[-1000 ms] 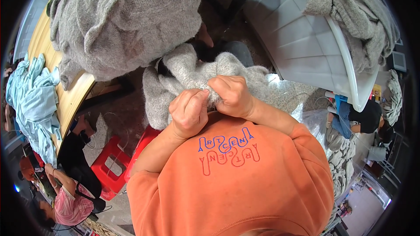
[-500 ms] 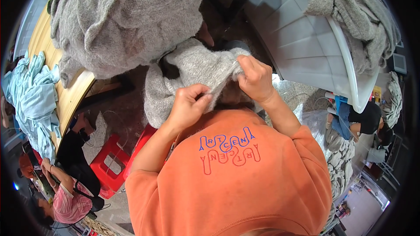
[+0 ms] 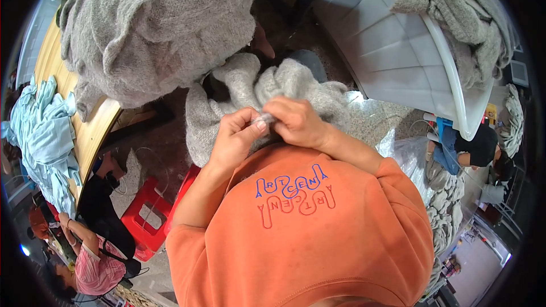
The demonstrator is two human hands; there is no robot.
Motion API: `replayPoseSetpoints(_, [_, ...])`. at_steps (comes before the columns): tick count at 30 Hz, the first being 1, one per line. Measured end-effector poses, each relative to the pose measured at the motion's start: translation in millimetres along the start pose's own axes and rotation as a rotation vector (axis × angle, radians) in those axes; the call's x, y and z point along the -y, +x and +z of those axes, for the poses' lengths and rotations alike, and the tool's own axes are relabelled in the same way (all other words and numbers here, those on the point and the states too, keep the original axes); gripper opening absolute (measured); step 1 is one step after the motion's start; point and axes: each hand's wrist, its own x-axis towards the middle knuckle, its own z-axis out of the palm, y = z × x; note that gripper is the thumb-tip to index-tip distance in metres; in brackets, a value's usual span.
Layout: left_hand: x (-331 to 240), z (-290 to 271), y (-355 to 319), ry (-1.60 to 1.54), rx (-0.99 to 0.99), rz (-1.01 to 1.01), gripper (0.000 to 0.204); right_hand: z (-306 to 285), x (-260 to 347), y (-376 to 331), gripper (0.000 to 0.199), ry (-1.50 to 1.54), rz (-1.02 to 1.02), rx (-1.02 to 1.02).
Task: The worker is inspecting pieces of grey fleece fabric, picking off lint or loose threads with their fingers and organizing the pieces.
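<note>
A fuzzy grey knitted garment (image 3: 290, 82) lies bunched over my lap, just beyond my hands. My left hand (image 3: 239, 132) pinches a bit of its edge between thumb and fingers. Close against it, my right hand (image 3: 294, 120) is closed on the same edge, its fingers curled over the knit. The two hands almost touch, and the small piece of fabric between them is mostly covered by the fingers. Which part of the garment they hold I cannot tell.
A big heap of grey knitwear (image 3: 153, 34) rests on the wooden table (image 3: 94, 136), beside light blue cloth (image 3: 48, 142). To the right stands a grey plastic bin (image 3: 392, 51) with knitwear (image 3: 455, 17) over its rim. A red stool (image 3: 145, 216) and a co-worker (image 3: 96, 261) are at left.
My right hand has come left and down to meet my left hand. The garment edge, stretched between them before, is now gathered, and the fabric bunches up behind.
</note>
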Motion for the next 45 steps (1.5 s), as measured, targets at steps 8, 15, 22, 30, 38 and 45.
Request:
replayPoseSetpoints(8, [-8.1, -9.2, 5.0, 0.035, -0.144, 0.029, 0.010, -11.7, -28.0, -38.4, 0.044, -0.403, 0.105, 0.081])
replayPoseSetpoints(15, [-6.6, -14.6, 8.9, -0.225, -0.196, -0.057, 0.007, -29.1, -27.9, -29.5, 0.037, -0.193, 0.200, -0.368])
replayPoseSetpoints(22, [-9.7, 4.9, 13.9, -0.241, -0.058, -0.146, 0.013, -31.0, 26.6, 5.5, 0.018, -0.220, -0.508, -0.052])
replayPoseSetpoints(30, [-7.3, -1.8, 8.7, -0.238, 0.008, -0.197, 0.013, -14.2, 17.4, 13.3, 0.013, -0.269, -0.451, -0.115])
replayPoseSetpoints(38, [1.4, -4.7, -1.1, -0.107, -0.035, -0.006, 0.007, -10.0, 15.0, 17.3, 0.016, -0.162, -0.350, -0.044])
replayPoseSetpoints(45, [14.0, -5.7, -5.2, 0.005, -0.095, 0.004, 0.012, -10.6, 6.9, 22.4, 0.010, 0.306, -0.074, 0.154])
